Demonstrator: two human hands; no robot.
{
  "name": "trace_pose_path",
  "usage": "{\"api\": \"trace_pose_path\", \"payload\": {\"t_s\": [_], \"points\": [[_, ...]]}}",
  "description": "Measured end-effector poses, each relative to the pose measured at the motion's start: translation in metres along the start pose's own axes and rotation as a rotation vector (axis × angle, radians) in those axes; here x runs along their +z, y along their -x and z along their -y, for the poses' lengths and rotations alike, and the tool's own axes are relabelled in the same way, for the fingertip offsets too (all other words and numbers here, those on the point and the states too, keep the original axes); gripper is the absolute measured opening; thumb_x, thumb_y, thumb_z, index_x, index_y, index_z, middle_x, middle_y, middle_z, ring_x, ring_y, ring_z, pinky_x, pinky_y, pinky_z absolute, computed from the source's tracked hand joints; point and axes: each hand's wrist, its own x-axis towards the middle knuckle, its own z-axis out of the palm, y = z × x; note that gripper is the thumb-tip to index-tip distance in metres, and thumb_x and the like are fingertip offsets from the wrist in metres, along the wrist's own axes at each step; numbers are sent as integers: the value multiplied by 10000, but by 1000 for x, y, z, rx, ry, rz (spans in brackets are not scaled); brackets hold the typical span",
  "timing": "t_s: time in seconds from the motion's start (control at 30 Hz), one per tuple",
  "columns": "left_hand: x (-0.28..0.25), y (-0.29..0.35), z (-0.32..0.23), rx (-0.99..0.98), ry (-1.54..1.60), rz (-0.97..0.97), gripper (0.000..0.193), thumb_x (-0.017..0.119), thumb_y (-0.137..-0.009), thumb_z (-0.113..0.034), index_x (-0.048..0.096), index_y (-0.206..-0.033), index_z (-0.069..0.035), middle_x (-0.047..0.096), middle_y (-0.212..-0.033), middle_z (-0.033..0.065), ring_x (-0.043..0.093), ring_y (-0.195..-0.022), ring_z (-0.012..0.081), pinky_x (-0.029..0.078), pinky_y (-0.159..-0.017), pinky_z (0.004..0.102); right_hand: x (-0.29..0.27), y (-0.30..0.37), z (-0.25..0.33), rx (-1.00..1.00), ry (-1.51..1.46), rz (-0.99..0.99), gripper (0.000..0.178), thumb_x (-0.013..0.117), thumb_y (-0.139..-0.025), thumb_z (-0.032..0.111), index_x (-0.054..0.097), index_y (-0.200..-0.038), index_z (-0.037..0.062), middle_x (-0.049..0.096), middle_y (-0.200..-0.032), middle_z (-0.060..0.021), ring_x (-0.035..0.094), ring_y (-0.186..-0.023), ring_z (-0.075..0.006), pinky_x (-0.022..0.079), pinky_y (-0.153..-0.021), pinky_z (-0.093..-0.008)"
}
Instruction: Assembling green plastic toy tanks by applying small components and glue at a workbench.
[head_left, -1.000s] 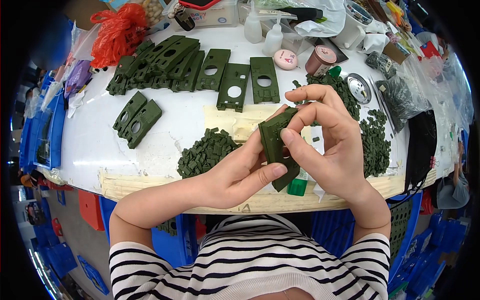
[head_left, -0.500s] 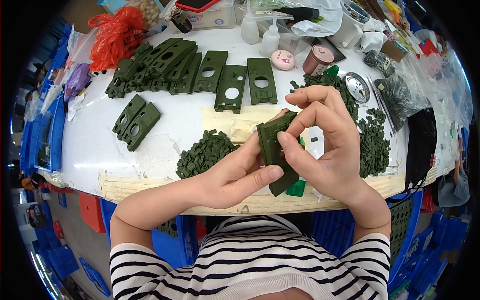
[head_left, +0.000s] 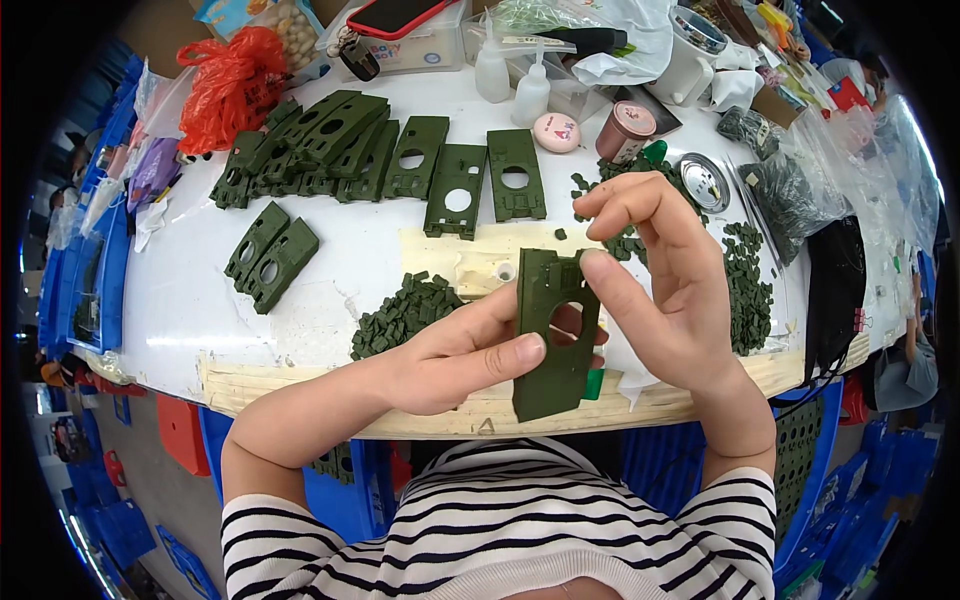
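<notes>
My left hand [head_left: 455, 355] holds a dark green plastic model tank hull [head_left: 555, 385], its thumb on the near face and its fingers behind. A round hole in the plate shows a fingertip through it. My right hand [head_left: 655, 285] is at the hull's upper right corner, thumb tip against the edge, the other fingers raised and apart from it. No small part shows between its fingertips. Under the hands lie a heap of small green parts [head_left: 405, 315] on the left and another heap [head_left: 750, 290] on the right.
More hulls [head_left: 330, 140] are stacked at the back left, with a pair of hulls [head_left: 272, 257] nearer. Behind stand white squeeze bottles [head_left: 531, 95] and a pink tin [head_left: 626, 130]. A round metal lid [head_left: 703, 182] and a red plastic bag [head_left: 232, 90] flank the work area.
The hull has turned so its broad face with the hole now shows. My right thumb has moved from its side up to the top corner, and the index finger has lifted off.
</notes>
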Motion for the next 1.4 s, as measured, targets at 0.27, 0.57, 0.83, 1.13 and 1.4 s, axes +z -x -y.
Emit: {"api": "trace_pose_path", "payload": {"t_s": [0.27,0.57,0.83,1.13,1.4], "points": [[-16,5,-12,-155,120,83,788,415,-922,-582,373,-1337,87,548,-1038,137,616,-966,296,462,-898,393,-26,-14,8,-101,25,473,798,857,-621,246,498,-1303,42,590,-1148,-100,562,-1023,-258,451,-879,-374],[-21,3,5,55,452,-72,706,343,-960,-538,367,-1343,55,561,-1128,209,616,-1009,359,465,-952,538,-21,-10,4,-65,-63,222,576,855,-626,170,568,-1099,11,598,-1016,-76,582,-913,-203,466,-816,-324],[-5,-2,1,207,53,-269,947,776,-772,-296,145,-1473,-205,352,-1429,173,492,-1230,298,521,-930,461,8,4,5,-149,201,75,584,874,-617,220,522,-1038,22,541,-931,-83,544,-846,-219,449,-744,-322],[-8,0,-5,243,41,-247,757,731,-812,-187,274,-1408,-88,341,-1438,175,512,-1201,325,504,-955,460,-68,17,20,-12,443,39,486,791,-731,179,589,-1132,-7,602,-1028,-103,578,-865,-177,481,-765,-292],[-7,-3,-2,189,9,-255,730,681,-826,-90,256,-1418,-49,346,-1431,187,518,-1192,315,490,-971,467,-128,61,4,381,841,148,109,718,-766,86,642,-777,8,636,-716,-81,583,-731,-228,460,-687,-337]]}}
